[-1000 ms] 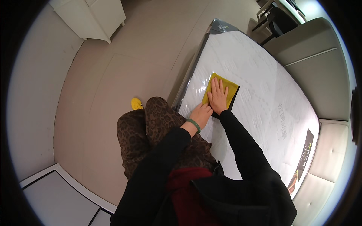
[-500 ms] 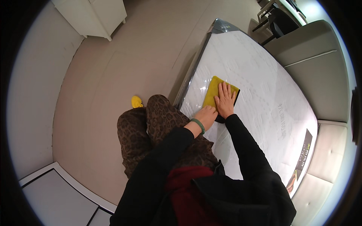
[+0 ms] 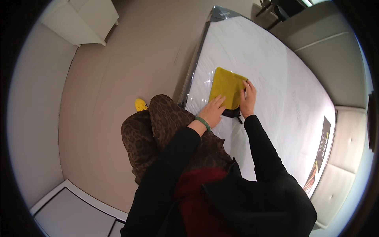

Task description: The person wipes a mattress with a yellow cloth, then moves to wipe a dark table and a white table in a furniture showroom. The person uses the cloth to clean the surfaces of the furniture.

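Note:
A folded yellow cloth (image 3: 228, 87) with a black edge along its near side lies on the plastic-wrapped white mattress (image 3: 272, 79). My left hand (image 3: 212, 113), a green bangle at its wrist, rests on the cloth's near left part with the fingers stretched out. At the right edge is my right hand (image 3: 248, 100); its fingers touch the far right corner, slightly bent, and the thumb stands apart from them on the cloth. A short black strip hangs from the cloth's near right corner.
A padded grey-beige headboard (image 3: 349, 134) runs along the right. A white cabinet (image 3: 85, 23) stands at the far left, and dark chairs (image 3: 282, 14) at the far right. My patterned trouser legs (image 3: 166, 118) are beside the mattress's left edge.
My right hand has slid from the cloth's middle to its right edge. The fingers of my left hand have gone from bent to stretched out. The whole view has shifted slightly.

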Action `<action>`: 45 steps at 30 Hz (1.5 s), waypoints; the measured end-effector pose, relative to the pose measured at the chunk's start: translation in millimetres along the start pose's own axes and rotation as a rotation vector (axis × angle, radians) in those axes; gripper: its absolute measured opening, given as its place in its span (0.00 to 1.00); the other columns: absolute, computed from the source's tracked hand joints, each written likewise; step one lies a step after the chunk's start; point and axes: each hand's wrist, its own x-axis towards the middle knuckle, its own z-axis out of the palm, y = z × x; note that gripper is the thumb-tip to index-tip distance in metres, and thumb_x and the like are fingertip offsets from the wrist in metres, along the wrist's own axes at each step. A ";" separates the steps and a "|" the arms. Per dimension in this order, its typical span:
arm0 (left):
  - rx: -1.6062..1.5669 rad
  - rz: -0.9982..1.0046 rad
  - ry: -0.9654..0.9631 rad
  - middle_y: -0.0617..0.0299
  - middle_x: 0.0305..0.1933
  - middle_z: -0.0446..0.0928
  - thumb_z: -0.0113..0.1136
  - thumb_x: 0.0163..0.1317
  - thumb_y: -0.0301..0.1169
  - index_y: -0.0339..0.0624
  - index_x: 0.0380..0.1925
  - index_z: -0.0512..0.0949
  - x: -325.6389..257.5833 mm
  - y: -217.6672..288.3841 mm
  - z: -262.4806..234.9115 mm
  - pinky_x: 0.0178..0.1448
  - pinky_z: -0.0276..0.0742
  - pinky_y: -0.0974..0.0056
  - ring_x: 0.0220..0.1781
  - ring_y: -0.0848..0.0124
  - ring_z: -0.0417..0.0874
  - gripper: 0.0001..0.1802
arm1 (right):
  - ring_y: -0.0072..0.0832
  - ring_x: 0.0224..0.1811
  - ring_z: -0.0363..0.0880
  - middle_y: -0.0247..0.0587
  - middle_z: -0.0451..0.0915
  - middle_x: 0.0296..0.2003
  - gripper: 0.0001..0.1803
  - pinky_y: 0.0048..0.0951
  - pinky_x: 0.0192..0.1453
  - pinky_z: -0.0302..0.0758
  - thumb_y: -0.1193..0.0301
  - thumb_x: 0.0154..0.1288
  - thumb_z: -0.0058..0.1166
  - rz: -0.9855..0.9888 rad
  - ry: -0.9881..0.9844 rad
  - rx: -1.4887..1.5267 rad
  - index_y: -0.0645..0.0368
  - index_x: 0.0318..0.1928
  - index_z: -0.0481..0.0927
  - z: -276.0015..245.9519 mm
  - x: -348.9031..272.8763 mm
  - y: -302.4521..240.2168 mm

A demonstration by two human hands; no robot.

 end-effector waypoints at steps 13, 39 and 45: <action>0.122 -0.010 -0.155 0.52 0.76 0.47 0.65 0.55 0.35 0.39 0.68 0.58 -0.4 0.8 -0.3 0.79 0.44 0.53 0.78 0.55 0.45 0.42 | 0.27 0.23 0.78 0.36 0.79 0.21 0.09 0.31 0.31 0.73 0.67 0.61 0.59 0.705 -0.141 0.140 0.59 0.37 0.79 -22.8 -61.0 -5.8; 0.242 0.003 -0.187 0.52 0.77 0.46 0.64 0.55 0.34 0.45 0.70 0.57 -3.1 -1.6 1.2 0.78 0.45 0.53 0.78 0.54 0.45 0.42 | 0.33 0.28 0.80 0.44 0.81 0.30 0.12 0.34 0.33 0.76 0.71 0.57 0.55 0.791 -0.294 0.032 0.65 0.39 0.76 -34.1 -46.5 -9.3; 0.174 -0.003 -0.124 0.53 0.76 0.51 0.60 0.56 0.31 0.44 0.67 0.63 -4.7 -0.6 0.2 0.78 0.45 0.54 0.78 0.56 0.47 0.36 | 0.46 0.61 0.69 0.54 0.68 0.60 0.18 0.37 0.61 0.69 0.75 0.63 0.51 0.068 -0.144 -0.076 0.62 0.54 0.72 -10.3 -16.6 -28.1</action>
